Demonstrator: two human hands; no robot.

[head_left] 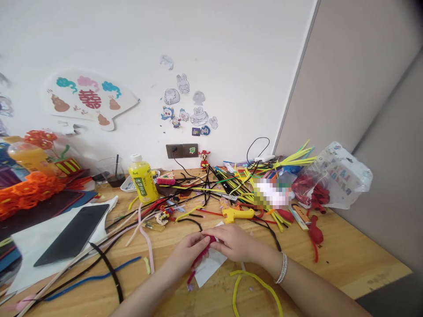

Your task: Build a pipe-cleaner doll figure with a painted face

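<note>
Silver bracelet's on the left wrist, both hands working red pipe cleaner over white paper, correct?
Wrong wrist: the silver bracelet is on the right, as the head view shows. The left hand and right hand do work the red pipe cleaner over the white paper.

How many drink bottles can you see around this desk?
2. A yellow drink bottle stands near the wall socket, and an orange drink bottle is at the far left. Others may be hidden behind the pipe-cleaner pile.
</note>
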